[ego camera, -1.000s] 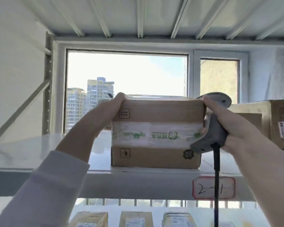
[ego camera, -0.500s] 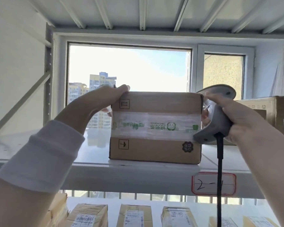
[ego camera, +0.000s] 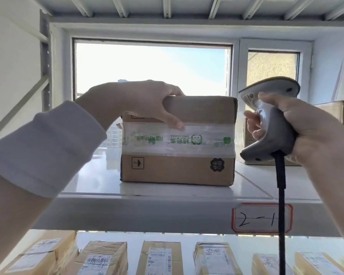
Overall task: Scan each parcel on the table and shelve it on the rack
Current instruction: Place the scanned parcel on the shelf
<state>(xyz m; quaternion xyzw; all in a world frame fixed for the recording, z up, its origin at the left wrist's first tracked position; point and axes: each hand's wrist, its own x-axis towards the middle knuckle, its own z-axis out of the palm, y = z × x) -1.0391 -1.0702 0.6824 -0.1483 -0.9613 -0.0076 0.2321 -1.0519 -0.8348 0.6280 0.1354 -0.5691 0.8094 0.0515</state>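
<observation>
- A cardboard box sits on a white rack shelf, seen from just below shelf height.
- The box stands near the shelf's front edge, its long side facing the viewer, with a wide band of clear tape printed in green across the middle.
- The left hand reaches in from the left in a white sleeve. Its fingers lie over the box's top left edge and the thumb presses the front face just above the tape, so the hand is clamped on the box.
- The right hand is held to the right of the box, apart from it, wrapped tight round the grip of a grey scanner.
- The scanner's head points left, toward the box's upper right corner. A black cable hangs straight down from its handle.
- A red-bordered label reading "2-1" is stuck on the shelf's front edge, below the scanner.
- Behind the right hand, more boxes stand on the same shelf.
- On the shelf below, a row of taped parcels lies side by side, white labels up.
- A window behind the rack shows bright sky.
</observation>
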